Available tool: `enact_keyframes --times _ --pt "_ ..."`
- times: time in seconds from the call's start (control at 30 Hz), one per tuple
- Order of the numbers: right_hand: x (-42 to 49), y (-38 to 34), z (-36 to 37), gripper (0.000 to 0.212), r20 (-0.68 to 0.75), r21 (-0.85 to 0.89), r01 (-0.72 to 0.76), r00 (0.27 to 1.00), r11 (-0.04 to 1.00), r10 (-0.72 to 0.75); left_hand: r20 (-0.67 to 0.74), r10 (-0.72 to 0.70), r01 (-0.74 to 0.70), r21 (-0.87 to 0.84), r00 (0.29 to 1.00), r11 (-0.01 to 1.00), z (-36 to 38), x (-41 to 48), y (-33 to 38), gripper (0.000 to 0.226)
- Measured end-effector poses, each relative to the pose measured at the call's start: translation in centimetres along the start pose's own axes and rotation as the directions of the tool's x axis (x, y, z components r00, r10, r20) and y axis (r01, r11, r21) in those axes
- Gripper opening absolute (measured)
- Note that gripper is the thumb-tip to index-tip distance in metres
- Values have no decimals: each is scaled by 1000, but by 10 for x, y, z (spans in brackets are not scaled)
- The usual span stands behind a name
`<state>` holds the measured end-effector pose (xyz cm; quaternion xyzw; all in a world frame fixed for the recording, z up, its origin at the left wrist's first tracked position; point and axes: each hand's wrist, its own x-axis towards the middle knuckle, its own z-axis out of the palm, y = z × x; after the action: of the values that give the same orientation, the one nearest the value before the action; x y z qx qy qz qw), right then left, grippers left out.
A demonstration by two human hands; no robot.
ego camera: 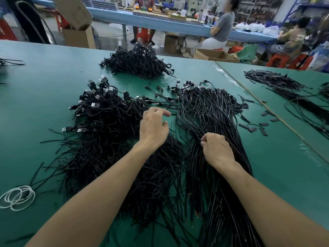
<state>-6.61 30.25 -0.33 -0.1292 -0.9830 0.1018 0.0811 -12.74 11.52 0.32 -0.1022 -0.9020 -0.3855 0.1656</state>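
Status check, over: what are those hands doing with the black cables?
Right hand grips long cables. Left hand hovers, fingers loosely curled, holding nothing. USB cable pile close on the left.

A separate heap of black cables (138, 63) lay at the far side of the green table (44, 77), well apart from the coiled white loops (17, 196) near its left edge. Short black strips (252, 128) were scattered to the right — beside a taped seam (227, 75). Beyond stood an open cardboard box (215, 55), orange stools (277, 60) and a blue bench (160, 20), where a person in grey (222, 27) sat.
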Motion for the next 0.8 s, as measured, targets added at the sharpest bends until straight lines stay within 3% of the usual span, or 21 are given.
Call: enact_keyframes --times 0.1,0.17,0.27,0.37,0.43,0.57,0.67,0.8 --pt "1 -5 -4 21 -63 -38 71 995 997 -73 88 33 -30 -38 996 999 8 -8 2 31" --pt "0 -15 -15 20 -103 140 99 991 985 -85 152 131 -123 -63 980 990 10 -13 6 41" --pt "-11 -35 -32 14 -51 451 198 979 870 -196 278 260 -243 -92 925 966 14 -16 12 53" --pt "-42 -46 -41 11 -9 502 298 940 812 -340 319 307 -329 18 897 944 14 -12 4 32" --pt "-59 -44 -45 19 -61 505 374 914 778 -400 259 300 -331 88 918 939 11 -6 -9 30" --pt "-64 -27 -56 33 -294 367 485 870 794 -395 -88 46 -59 -152 995 987 -13 4 -25 31" --pt "-49 -7 -57 36 -367 277 336 903 900 -224 -285 149 -203 -168 947 965 -40 4 -28 35" --pt "-29 18 -54 34 -79 72 43 996 996 -37 -333 407 -437 -19 851 899 -68 -11 -16 36"
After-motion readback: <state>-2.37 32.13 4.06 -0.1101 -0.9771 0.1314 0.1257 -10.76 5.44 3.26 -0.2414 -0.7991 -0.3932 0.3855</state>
